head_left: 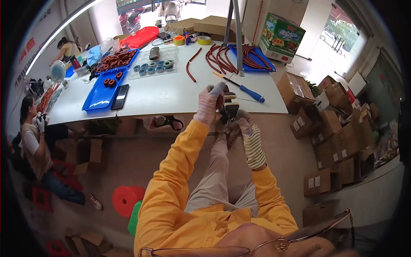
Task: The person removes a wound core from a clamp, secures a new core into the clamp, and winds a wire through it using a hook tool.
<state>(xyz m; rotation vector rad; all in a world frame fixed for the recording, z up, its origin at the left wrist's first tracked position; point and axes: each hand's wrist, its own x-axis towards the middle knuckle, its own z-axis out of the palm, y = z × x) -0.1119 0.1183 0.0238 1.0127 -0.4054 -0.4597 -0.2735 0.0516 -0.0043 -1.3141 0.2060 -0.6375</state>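
Observation:
At the front edge of the white table [158,96] stands a small dark vise-like fixture [230,110]. My left hand [209,100], in a pale pink striped glove, is closed beside the fixture's upper left side. A bit of reddish-brown material [220,103] shows by its fingers; its full shape is hidden. My right hand [245,127], in a striped glove with grey fingers, is at the fixture's lower right, just off the table edge. Its fingers curl inward, and what they grip is hidden. A blue-handled screwdriver [251,93] lies just right of the fixture.
Reddish-brown cords [220,60] lie behind my hands, some in a blue tray [257,62]. Left are a blue tray with rings [96,96], a phone [120,97] and a clear tray of round parts [152,66]. Cartons [342,141] line the right; a co-worker [40,141] sits left.

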